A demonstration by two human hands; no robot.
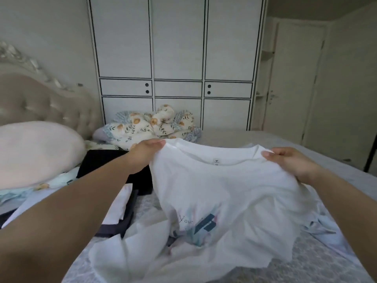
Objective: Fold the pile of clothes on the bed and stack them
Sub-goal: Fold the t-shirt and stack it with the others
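Head view looked down across a bed (306,268) covered in a pale patterned sheet. At far left a pink pillow (36,154) lay against the tufted headboard (44,103). Just beside it, nearer the middle, a folded black garment (106,162) rested on the bed, and beyond that a floral quilt (151,125) sat bunched up near the white wardrobe (177,58).

The left hand (145,153) reached forward and pinched the left shoulder of a white T-shirt (224,184), its fingers curled over the cloth by the collar. The shirt hung spread between both hands, raised above the bed, its neck label facing the camera and a blue-grey print with the word "Your" showing low on the fabric. Its lower hem trailed down onto a loose pile of white clothes (130,252) lying on the bed beneath and to the left, with a grey strap-like piece showing among them.

The right hand (289,160) gripped the shirt's right shoulder in the same way, thumb on top of the cloth. Farther right, a closed door (293,78) stood in the wall past the wardrobe.
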